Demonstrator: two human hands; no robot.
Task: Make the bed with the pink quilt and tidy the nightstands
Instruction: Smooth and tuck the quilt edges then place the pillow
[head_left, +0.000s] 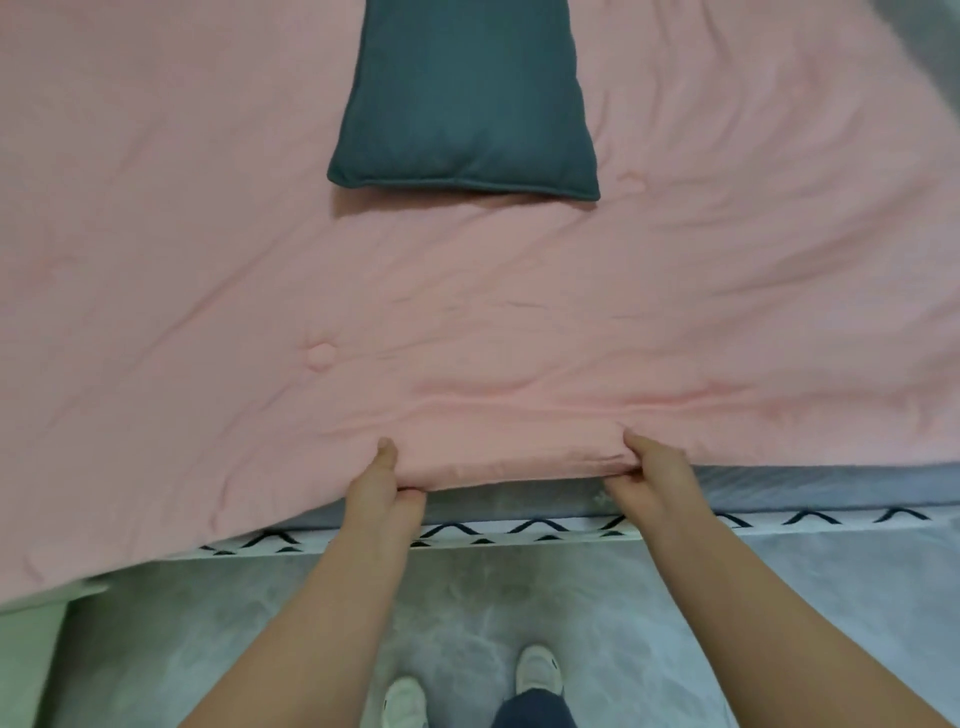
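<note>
The pink quilt (260, 291) lies spread over the bed and fills most of the view, with creases fanning toward its near edge. My left hand (387, 480) pinches that near edge, thumb on top and fingers curled under it. My right hand (649, 467) grips the same edge a little to the right, thumb on top as well. Between the two hands the edge bunches into a thick fold. A dark teal cushion (465, 98) rests on the quilt further up the bed. No nightstand is in view.
Below the quilt's edge shows a grey bed sheet (805, 480) and a white band with black zigzags (519, 530). A grey marbled floor (597, 603) lies at my feet, with my white shoes (540, 670). A pale green piece of furniture (31, 654) stands at the lower left.
</note>
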